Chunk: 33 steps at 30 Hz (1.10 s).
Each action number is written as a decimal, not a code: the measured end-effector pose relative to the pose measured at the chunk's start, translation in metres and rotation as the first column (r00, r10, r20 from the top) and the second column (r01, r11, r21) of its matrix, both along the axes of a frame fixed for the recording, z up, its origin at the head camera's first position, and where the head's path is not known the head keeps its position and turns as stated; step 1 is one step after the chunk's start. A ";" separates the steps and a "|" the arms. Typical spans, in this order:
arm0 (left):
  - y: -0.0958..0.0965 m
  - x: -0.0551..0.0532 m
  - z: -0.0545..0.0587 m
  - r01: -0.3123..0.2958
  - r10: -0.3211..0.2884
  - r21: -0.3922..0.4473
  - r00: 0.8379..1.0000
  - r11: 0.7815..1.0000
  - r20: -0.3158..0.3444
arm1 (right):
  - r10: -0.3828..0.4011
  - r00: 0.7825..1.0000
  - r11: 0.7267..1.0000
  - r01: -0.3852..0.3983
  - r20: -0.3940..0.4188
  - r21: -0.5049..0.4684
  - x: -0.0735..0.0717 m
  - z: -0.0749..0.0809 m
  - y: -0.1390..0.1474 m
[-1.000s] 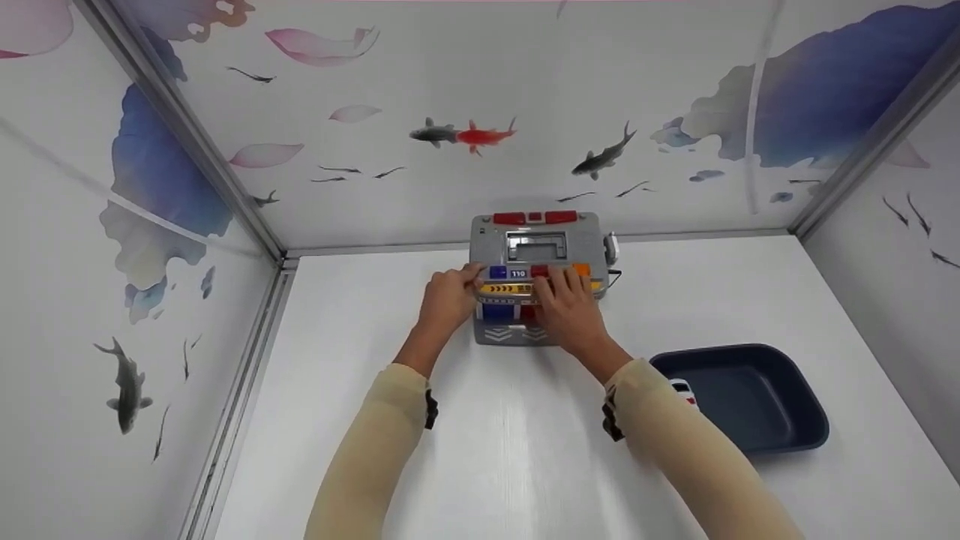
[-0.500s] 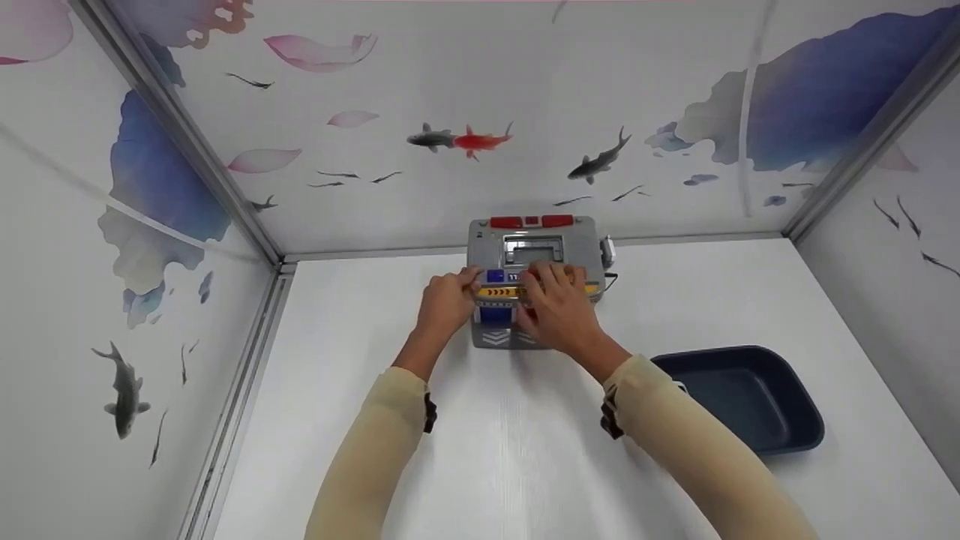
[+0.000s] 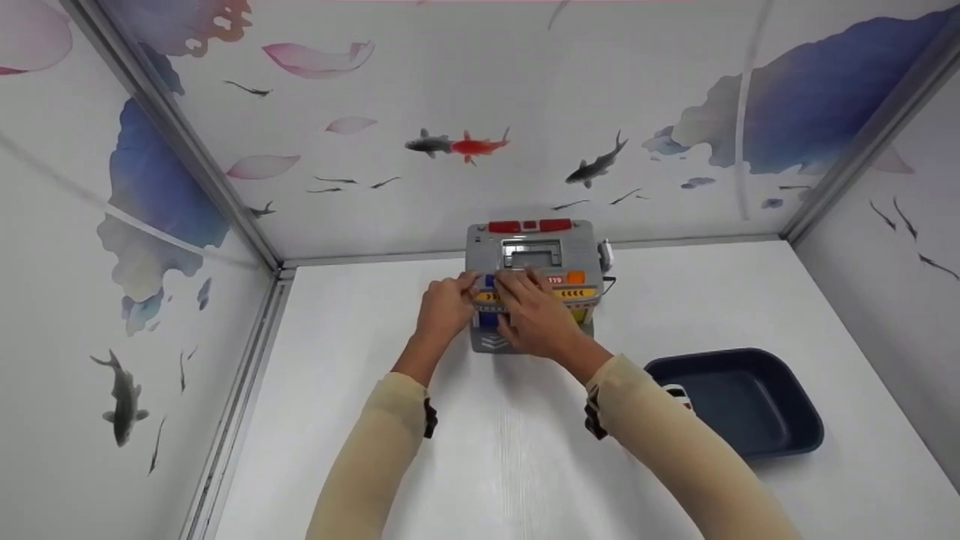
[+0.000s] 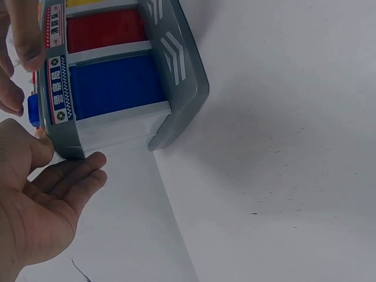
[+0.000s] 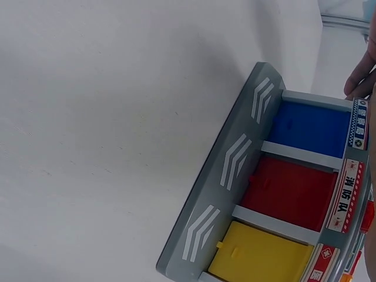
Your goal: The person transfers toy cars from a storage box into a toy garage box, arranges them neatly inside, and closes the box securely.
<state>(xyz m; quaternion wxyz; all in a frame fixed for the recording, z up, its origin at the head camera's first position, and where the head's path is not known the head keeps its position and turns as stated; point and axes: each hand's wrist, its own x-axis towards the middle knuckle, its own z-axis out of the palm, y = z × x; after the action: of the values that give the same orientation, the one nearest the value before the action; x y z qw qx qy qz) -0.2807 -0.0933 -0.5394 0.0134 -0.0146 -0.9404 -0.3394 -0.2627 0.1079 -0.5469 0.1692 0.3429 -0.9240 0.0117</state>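
Note:
A grey toy garage (image 3: 487, 251) stands at the back of the table, against the wall. Its blue door (image 5: 311, 129), red door (image 5: 288, 191) and yellow door (image 5: 261, 252) are all closed. My left hand (image 3: 444, 311) grips the left corner of the roof, thumb above and fingers beneath the edge in the left wrist view. Across the front of the roof lies my right hand (image 3: 544, 319), its fingertips by the blue button (image 4: 34, 111); whether they press it I cannot tell. An orange button (image 3: 575, 277) shows to the right of that hand.
A dark blue basin (image 3: 808, 409) sits on the table at the right, partly behind the right sleeve. Inside it is a white and red toy car (image 3: 677, 394), mostly hidden. Printed wall panels (image 3: 360, 217) enclose the white table (image 3: 480, 465).
My right hand has slid left along the garage roof, from near the orange button towards the blue one, uncovering the yellow door. My left hand keeps its grip on the corner.

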 end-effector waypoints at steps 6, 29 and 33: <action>-0.003 0.003 -0.003 0.010 -0.010 -0.016 1.000 1.000 -0.009 | 0.027 0.997 1.000 -0.026 0.069 -0.012 0.003 -0.002 -0.001; -0.003 0.006 -0.006 0.019 -0.019 -0.037 1.000 0.999 -0.005 | 0.011 0.987 0.997 -0.024 0.161 0.079 0.006 0.001 0.002; -0.002 0.000 0.001 0.025 -0.025 -0.019 0.999 1.000 -0.030 | -0.004 0.992 0.993 -0.011 0.129 0.115 0.002 0.008 0.002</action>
<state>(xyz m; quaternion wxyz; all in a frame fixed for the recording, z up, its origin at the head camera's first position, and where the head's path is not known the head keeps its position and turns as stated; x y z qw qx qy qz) -0.2802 -0.0949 -0.5387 0.0231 -0.0317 -0.9430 -0.3303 -0.2603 0.1104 -0.5387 0.0889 0.3520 -0.9316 -0.0191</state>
